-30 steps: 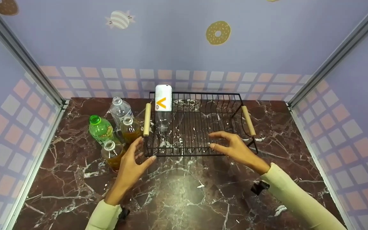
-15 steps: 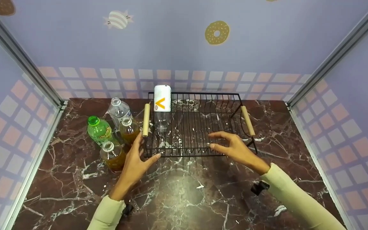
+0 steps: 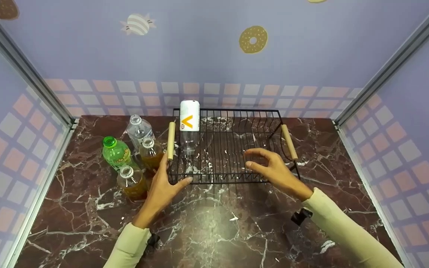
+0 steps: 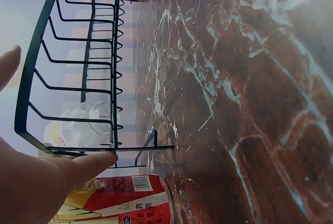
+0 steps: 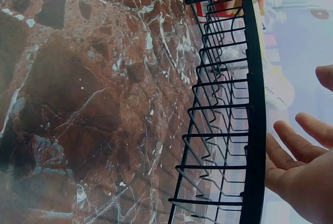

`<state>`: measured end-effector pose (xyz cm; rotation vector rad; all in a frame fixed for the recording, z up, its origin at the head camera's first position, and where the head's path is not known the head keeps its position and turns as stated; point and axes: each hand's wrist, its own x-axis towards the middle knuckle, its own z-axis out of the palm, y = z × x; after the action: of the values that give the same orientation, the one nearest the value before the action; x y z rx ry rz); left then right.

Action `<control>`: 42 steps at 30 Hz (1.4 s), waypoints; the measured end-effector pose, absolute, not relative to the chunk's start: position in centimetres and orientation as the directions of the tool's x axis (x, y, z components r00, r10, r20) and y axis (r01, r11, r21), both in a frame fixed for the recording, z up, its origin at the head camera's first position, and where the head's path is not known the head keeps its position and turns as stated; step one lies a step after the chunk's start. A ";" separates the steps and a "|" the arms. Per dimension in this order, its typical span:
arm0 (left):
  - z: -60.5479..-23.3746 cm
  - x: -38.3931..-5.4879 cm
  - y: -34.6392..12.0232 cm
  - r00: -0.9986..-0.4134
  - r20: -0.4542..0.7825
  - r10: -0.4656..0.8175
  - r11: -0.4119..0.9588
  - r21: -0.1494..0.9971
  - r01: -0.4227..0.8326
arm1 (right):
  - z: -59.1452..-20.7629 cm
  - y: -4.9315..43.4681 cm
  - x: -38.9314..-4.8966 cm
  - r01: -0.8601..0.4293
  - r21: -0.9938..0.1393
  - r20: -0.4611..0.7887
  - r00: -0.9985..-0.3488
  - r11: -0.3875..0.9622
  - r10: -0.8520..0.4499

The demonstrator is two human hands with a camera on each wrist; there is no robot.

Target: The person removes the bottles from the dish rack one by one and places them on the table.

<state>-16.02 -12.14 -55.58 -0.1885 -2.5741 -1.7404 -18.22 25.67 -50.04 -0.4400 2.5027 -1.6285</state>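
A black wire rack [image 3: 225, 182] with two pale wooden handles [image 3: 289, 142] stands on the marbled surface. My left hand [image 3: 161, 190] is at its front left corner. In the left wrist view, an outstretched finger [image 4: 86, 165] touches the rack's end, while the thumb [image 4: 9, 65] stands apart from the wire. Over the front right part of the rack hovers my right hand [image 3: 274, 172], fingers bent loosely and holding nothing. In the rack's left end a clear bottle [image 3: 190, 116] with a white, orange-marked upper part is neck down.
Left of the rack, close to my left hand, several bottles stand upright: a green one [image 3: 117, 152], a clear one [image 3: 140, 130] and two with amber contents, one in front [image 3: 133, 184] and one behind [image 3: 150, 152]. Patterned walls [image 3: 214, 56] enclose the back and sides.
My left hand has moved right and slightly forward, from beside the bottles to the rack's front left corner. My right hand has hardly moved. The rack and bottles stay put.
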 end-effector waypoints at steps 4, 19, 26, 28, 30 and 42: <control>-55.6 -16.3 -11.9 -0.993 0.082 0.083 0.382 0.918 0.108 | -49.9 25.5 -18.6 -0.169 -0.919 0.056 -0.951 0.357 -0.305; -56.5 -16.6 -11.6 -0.990 0.090 0.111 0.320 0.940 0.121 | -48.7 24.3 -19.9 -0.188 -0.898 0.048 -0.941 0.398 -0.336; -56.8 -16.8 -11.5 -0.986 0.119 0.119 0.269 0.952 0.148 | -48.5 24.0 -20.5 -0.194 -0.881 0.029 -0.933 0.432 -0.358; -56.9 -16.7 -11.5 -0.986 0.117 0.117 0.253 0.957 0.144 | -48.6 23.9 -20.8 -0.198 -0.877 0.027 -0.929 0.438 -0.368; -57.0 -16.7 -11.5 -0.987 0.117 0.111 0.233 0.962 0.140 | -48.7 23.9 -21.0 -0.199 -0.873 0.022 -0.929 0.446 -0.370; -57.3 -16.6 -11.3 -0.989 0.118 0.087 0.192 0.972 0.133 | -49.5 23.5 -23.0 -0.184 -0.885 0.016 -0.929 0.427 -0.369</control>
<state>-16.59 -11.35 -57.32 -0.2205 -2.3975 -1.9612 -23.04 23.51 -49.53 -0.4894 2.4963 -1.5138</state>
